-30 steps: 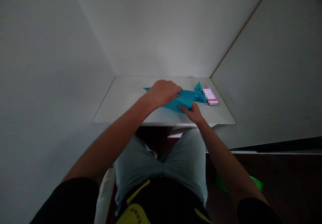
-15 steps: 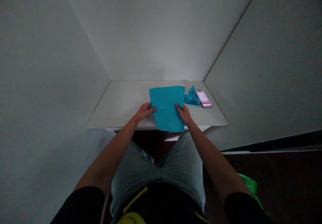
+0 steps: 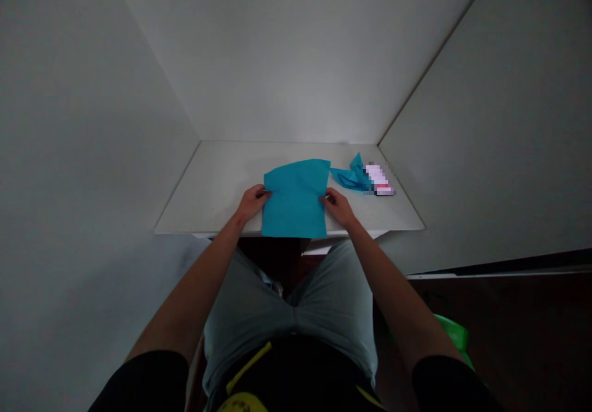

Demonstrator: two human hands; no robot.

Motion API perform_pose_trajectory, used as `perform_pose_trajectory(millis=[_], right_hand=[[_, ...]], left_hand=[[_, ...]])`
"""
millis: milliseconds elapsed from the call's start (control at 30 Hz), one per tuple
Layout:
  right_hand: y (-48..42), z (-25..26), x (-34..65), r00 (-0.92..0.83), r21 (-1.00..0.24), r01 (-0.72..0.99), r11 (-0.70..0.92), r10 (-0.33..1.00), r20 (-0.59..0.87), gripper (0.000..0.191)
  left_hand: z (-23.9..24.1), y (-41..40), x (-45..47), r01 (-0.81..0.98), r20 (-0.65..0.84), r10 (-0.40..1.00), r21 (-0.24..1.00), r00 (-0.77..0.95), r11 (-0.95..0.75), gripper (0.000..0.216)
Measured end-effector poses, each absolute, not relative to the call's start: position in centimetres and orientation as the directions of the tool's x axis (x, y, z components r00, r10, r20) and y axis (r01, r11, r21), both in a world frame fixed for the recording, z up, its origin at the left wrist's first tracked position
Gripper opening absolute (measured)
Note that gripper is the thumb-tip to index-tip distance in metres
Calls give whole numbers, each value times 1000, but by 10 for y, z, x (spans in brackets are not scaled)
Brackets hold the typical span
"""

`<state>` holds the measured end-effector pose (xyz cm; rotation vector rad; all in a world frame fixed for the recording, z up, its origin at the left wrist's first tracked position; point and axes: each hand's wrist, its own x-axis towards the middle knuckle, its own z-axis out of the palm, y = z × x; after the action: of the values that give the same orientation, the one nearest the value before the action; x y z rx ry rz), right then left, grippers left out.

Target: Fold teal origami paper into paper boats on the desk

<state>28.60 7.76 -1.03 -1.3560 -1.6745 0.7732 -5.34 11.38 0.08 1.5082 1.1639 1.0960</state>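
Note:
A blue sheet of paper (image 3: 296, 202) is held up between my two hands, over the front edge of the white table. My left hand (image 3: 254, 201) pinches its left edge, the thumb lying on the near face. On the opposite edge my right hand (image 3: 338, 205) is closed on the paper with thumb and fingers. The sheet's upper edge bows a little, and its lower edge hangs just past the table's front. Fingers behind the sheet are hidden.
The white table (image 3: 213, 184) stands between pale walls. At its right lie a folded blue paper piece (image 3: 352, 176) and a phone (image 3: 380, 181) with a blurred screen. Something green (image 3: 456, 335) is on the dark floor at lower right.
The sheet has shifted left and straightened. My left hand has moved left with it; my right hand has moved from the sheet's face to its right edge.

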Motion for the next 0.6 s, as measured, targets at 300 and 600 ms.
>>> perform_pose_trajectory(millis=[300,600], right_hand=[[77,-10,289,-62,-901,373,222,975,215,36],[79,-18,292,-79,-851,462,249,967,241,35]], left_hand=[[10,111,-55,194,121,987,971,101,-139,12],[6,116,-58,389,228,969,887,98,-248,34]])
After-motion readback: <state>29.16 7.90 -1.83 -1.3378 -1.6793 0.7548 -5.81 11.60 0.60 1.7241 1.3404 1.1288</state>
